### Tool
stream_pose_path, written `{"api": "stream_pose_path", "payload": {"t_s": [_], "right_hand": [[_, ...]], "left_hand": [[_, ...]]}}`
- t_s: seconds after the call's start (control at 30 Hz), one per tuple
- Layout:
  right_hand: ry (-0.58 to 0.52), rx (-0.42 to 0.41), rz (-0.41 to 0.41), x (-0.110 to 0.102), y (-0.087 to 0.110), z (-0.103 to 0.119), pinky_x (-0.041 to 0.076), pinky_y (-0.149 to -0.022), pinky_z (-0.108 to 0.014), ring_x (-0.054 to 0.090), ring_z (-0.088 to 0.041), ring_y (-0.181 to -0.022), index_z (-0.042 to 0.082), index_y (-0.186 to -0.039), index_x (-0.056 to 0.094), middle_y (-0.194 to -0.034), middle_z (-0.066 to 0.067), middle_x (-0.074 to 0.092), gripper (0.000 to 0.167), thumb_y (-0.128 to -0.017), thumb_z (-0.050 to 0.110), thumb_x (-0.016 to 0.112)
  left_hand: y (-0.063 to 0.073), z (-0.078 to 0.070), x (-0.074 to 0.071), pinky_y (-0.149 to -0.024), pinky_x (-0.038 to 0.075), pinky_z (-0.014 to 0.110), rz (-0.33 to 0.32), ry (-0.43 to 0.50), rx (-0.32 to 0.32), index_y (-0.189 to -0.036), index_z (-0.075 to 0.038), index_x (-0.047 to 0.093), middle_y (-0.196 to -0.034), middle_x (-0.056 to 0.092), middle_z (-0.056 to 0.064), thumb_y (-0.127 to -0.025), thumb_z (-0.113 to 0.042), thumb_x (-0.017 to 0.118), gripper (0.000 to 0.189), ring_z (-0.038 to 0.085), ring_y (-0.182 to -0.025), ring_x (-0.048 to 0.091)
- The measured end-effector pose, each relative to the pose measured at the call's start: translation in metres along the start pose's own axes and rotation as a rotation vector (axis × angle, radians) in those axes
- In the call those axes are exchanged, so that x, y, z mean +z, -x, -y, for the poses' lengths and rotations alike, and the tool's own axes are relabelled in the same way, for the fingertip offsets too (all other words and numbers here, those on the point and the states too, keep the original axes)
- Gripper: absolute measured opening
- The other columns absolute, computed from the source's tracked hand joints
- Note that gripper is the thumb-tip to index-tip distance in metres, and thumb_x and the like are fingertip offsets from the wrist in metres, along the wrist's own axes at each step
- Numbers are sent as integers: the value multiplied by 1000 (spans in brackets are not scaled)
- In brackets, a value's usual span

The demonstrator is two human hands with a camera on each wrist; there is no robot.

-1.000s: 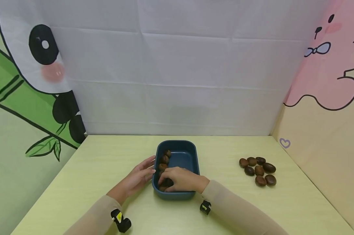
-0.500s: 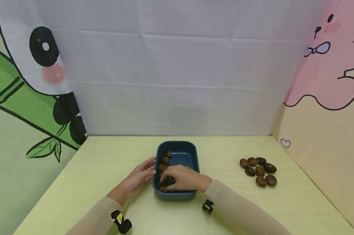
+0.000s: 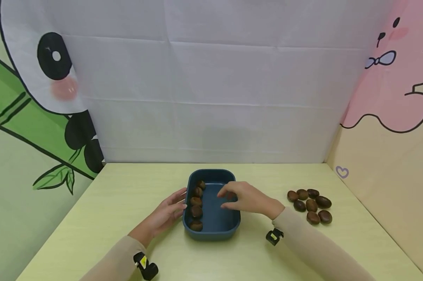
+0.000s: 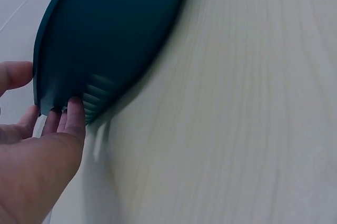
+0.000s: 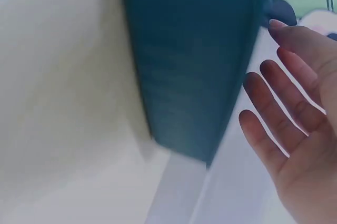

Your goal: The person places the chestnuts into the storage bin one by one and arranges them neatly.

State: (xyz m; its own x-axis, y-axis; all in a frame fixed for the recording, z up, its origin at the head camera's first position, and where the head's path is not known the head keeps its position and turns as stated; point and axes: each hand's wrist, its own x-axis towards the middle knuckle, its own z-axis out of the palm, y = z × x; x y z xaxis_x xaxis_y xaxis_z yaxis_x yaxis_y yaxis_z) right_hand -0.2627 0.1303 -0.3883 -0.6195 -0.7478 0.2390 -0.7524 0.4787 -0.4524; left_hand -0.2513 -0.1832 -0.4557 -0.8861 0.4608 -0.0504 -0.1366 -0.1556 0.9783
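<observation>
— What sits closest?

— Beige cloth sleeves point(image 3: 113, 257), with a boxy black wrist camera point(image 3: 146, 266) at each cuff; yellow patches show on them (if those are labels, the print is too small to read).

— And the hands?

— The left hand point(image 3: 165, 212) lies relaxed, its extended fingers touching the outer left wall of a smooth, dark blue tray point(image 3: 213, 235). The right hand point(image 3: 246, 199) arches loosely above the tray's right side, thumb and fingertips apart, nothing between them.

— The tray's shape?

— A rectangle with rounded corners and a thin rim. Inside, five glossy brown chestnuts point(image 3: 196, 212) line its left wall.

— Any outside it?

— Eight loose chestnuts point(image 3: 311, 205), some round, some oval, clustered well apart to the tray's right on a pale, wood-grained tabletop point(image 3: 134, 195).

— Beyond that?

— A white sheet point(image 3: 215, 78) creased by folds, a panda-like drawing point(image 3: 55, 56) on the left, and a pink animal point(image 3: 390, 89) with a blue bow tie on the right.
</observation>
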Motion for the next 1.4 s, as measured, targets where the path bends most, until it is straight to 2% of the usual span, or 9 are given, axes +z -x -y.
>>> {"api": "stream_pose_path", "payload": {"t_s": [0.13, 0.27, 0.47, 0.6, 0.8, 0.93, 1.07, 1.23, 1.4], "right_hand": [[29, 74, -38, -19, 20, -16, 55, -83, -40, 66, -21, -96, 13, -118, 68, -113, -2, 69, 28, -92, 21, 74], [37, 173, -73, -37, 45, -40, 55, -83, -45, 66, -21, -96, 13, -118, 68, -113, 0, 68, 28, -92, 19, 75], [60, 327, -112, -58, 85, -76, 55, -80, -40, 66, -20, -94, 11, -116, 69, -111, 0, 68, 27, -91, 21, 75], [49, 443, -130, -65, 108, -95, 54, -81, -41, 65, -21, -94, 7, -116, 69, -111, -8, 69, 30, -92, 23, 74], [49, 589, -164, -67, 135, -113, 53, -86, -49, 66, -31, -98, -1, -119, 67, -110, -15, 69, 36, -92, 22, 73], [48, 632, -152, -64, 144, -120, 52, -88, -52, 65, -37, -103, -3, -121, 66, -112, -16, 69, 42, -91, 24, 74], [48, 646, -150, -63, 146, -123, 51, -90, -53, 65, -35, -104, -3, -122, 67, -111, -13, 71, 46, -89, 27, 77], [88, 629, -143, -60, 146, -126, 49, -90, -53, 64, -31, -99, -2, -121, 69, -106, -10, 71, 49, -85, 29, 81], [107, 617, -145, -56, 146, -126, 49, -90, -52, 63, -32, -100, -2, -119, 69, -107, -12, 70, 47, -83, 25, 82]], "left_hand": [[0, -1, 1, -114, 31, 40, -2, -3, 3, -160, -3, 12, -163, 11, 22, -101, -4, 50, 71, 37, -148, 19], [1, -2, 2, -117, 25, 47, 0, 1, 8, -160, -3, 12, -163, 11, 23, -100, -3, 50, 71, 38, -148, 19], [2, -2, 3, -118, 22, 49, -5, -7, 6, -160, -3, 12, -163, 11, 23, -101, -3, 49, 70, 38, -148, 19], [1, -2, 2, -117, 23, 49, -10, -7, 3, -160, -3, 12, -163, 11, 23, -100, -4, 50, 71, 38, -148, 20], [0, -1, 2, -117, 24, 49, -9, -12, 11, -160, -3, 13, -163, 12, 24, -100, -4, 51, 70, 38, -147, 21], [-1, 0, 2, -116, 27, 46, -17, -2, 4, -160, -4, 14, -163, 14, 22, -100, -4, 51, 70, 37, -147, 23], [-1, 1, 2, -116, 26, 47, -22, 10, 1, -160, -4, 15, -163, 14, 21, -100, -4, 51, 70, 37, -147, 23], [-1, 1, 3, -118, 22, 51, -21, 11, 5, -160, -4, 15, -164, 13, 22, -99, -4, 52, 71, 38, -147, 21], [-2, 1, 2, -117, 25, 48, -15, 7, 6, -160, -4, 16, -164, 14, 21, -99, -3, 51, 70, 38, -147, 22]]}}
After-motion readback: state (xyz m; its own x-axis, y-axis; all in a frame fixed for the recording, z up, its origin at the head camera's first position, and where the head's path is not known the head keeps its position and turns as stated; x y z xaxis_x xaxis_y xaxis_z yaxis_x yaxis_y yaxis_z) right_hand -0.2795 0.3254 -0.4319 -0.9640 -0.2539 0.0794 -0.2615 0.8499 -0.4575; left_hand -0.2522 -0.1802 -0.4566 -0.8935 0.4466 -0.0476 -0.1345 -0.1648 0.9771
